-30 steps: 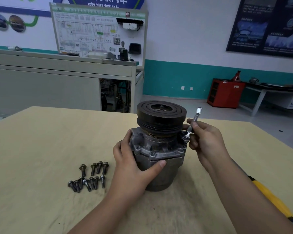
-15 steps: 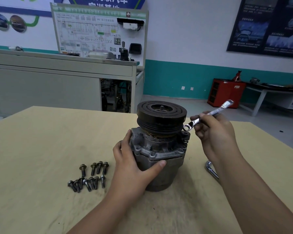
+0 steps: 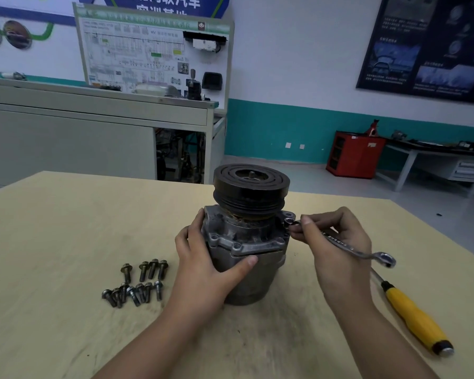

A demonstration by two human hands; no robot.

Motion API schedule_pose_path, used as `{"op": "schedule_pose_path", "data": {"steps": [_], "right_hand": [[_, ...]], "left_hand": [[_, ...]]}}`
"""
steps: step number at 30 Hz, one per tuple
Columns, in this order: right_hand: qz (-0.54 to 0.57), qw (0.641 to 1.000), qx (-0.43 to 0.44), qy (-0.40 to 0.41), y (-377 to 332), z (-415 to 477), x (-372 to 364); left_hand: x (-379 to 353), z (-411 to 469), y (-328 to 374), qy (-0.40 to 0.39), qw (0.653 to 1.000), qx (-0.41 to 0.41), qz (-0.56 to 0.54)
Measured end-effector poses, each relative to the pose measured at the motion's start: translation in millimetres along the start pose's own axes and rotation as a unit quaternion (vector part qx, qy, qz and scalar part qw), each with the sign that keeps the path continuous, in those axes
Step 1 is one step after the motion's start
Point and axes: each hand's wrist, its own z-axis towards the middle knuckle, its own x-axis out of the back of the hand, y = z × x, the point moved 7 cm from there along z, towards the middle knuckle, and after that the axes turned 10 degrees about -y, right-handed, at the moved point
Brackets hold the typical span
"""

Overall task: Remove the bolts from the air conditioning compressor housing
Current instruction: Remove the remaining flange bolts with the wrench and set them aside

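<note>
Fingers (image 3: 305,221) of the right hand (image 3: 337,250) are curling around a slim silver wrench (image 3: 343,244), pinching it close to its ring end. That end is sitting against the upper right flange of the compressor (image 3: 244,239). The fingertips are hiding the spot, so I cannot tell whether the ring is seated on a bolt head. The wrench's shaft is slanting down to the right across the hand, and its free end is hanging above the tabletop (image 3: 66,242).

The left hand (image 3: 203,269) is gripping the housing's left side. Its thumb is pressing across the front just below the flange seam, and its other fingers are wrapping round the far left edge.

The compressor is standing upright near the middle of the tabletop, with its black grooved pulley (image 3: 251,184) on top.

Loose bolts (image 3: 137,283) are lying in two rough rows to the left of the left hand, apart from the housing. A yellow-handled tool (image 3: 413,318) is lying on the tabletop to the right, and its metal shaft is reaching up toward the wrench's free end. A red cabinet (image 3: 353,154) is standing on the floor against the far wall.
</note>
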Motion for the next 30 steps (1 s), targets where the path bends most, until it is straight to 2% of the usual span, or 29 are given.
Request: {"op": "schedule_pose_path", "data": {"steps": [8,12,16,21,30], "right_hand": [[-0.093,0.995,0.027,-0.008,-0.9,-7.8,-5.4],[-0.097,0.995,0.019,-0.019,0.7,-7.8,-5.8],[0.005,0.998,-0.059,-0.023,10.8,-1.7,2.4],[0.173,0.972,-0.16,-0.005,26.7,7.4,9.5],[0.237,0.953,-0.187,0.029,50.4,20.9,6.5]], "left_hand": [[0.7,-0.4,0.9,0.0,1.0,0.002,0.005],[0.4,-0.5,0.8,-0.002,1.0,0.006,0.005],[0.7,-0.3,0.2,-0.003,1.0,0.012,0.009],[-0.3,-0.6,-1.1,-0.01,1.0,0.015,0.0],[-0.2,-0.6,-1.8,-0.009,1.0,0.015,0.007]]}}
